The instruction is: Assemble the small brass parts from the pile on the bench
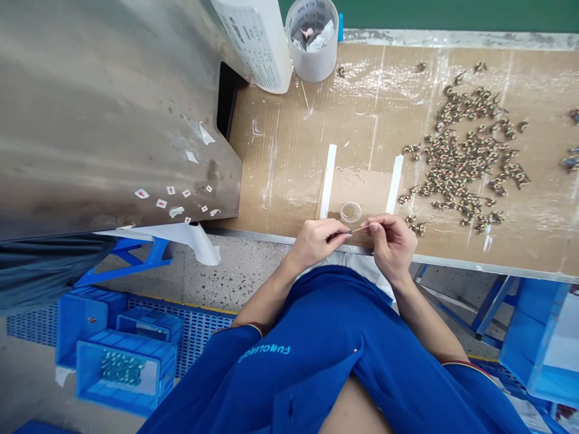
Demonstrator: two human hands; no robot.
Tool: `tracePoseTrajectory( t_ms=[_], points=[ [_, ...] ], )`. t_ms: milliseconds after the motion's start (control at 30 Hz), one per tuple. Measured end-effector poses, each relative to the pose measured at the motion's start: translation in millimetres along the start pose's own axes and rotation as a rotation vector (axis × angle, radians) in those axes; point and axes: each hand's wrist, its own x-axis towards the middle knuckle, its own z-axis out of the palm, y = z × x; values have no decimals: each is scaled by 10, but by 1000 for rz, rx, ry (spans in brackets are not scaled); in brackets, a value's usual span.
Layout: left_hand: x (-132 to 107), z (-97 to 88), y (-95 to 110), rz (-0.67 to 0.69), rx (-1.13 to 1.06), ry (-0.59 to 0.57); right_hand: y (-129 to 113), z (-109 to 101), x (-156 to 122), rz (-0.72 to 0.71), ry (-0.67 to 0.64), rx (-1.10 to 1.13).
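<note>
Left hand (313,244) is pinched closed on a small dark item (348,231), too small to identify, held at the fingertips. Right hand (392,244) is pinched closed on a thin wooden stick (359,229), its tip reaching to that item. Both hands are close together over the near edge of the brown cardboard-covered worktop (289,157). Just ahead, a small round clear plastic dish (350,212) sits between two white tape strips (328,181). To the right lies a scattered heap of small brass-and-dark wound components (456,160). Farther on stands a translucent plastic cup (312,42) holding white scraps, beside a white printed carton (253,42). To the left, a grey metal sheet (113,120) carries small white red-marked labels (172,196).
</note>
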Motion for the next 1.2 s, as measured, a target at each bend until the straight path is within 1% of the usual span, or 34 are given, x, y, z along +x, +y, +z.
tracePoseTrajectory(
  t_ms=[133, 300, 467, 600, 700, 767, 833, 933, 1000, 1033, 1100, 1133, 1200],
  points=[
    [2, 11, -3, 28, 14, 7, -2, 0, -8, -48, -12, -16],
    [-3, -1, -4, -10, -9, -8, 1, -14, -11, -67, -49, -51],
    [-7, -9, -10, 16, -17, -1, -17, -19, -6, -121, -46, -61],
    [-9, -13, -17, 54, -27, 10, -56, -19, 9, -189, -74, -74],
    [-7, -21, -14, 60, -46, 12, -89, -22, 26, -265, -83, -86],
    [-4, -28, -10, 58, -69, 14, -111, -26, 34, -290, -101, -93],
    [-3, -34, -7, 45, -91, 11, -131, -37, 45, -267, -125, -92],
    [-2, -41, -6, 3, -108, 8, -151, -68, 86, -143, -138, -45],
    [-3, -44, -7, -17, -114, 18, -152, -88, 137, -74, -108, 25],
    [-2, -46, -7, -19, -117, 22, -149, -92, 168, -61, -79, 57],
    [0, -54, -5, -9, -121, 27, -141, -78, 231, -92, -21, 68],
    [2, -59, -3, -3, -121, 26, -136, -60, 259, -126, -5, 38],
    [6, -71, 5, 3, -120, 23, -129, -11, 298, -212, -11, -68]
  ],
)
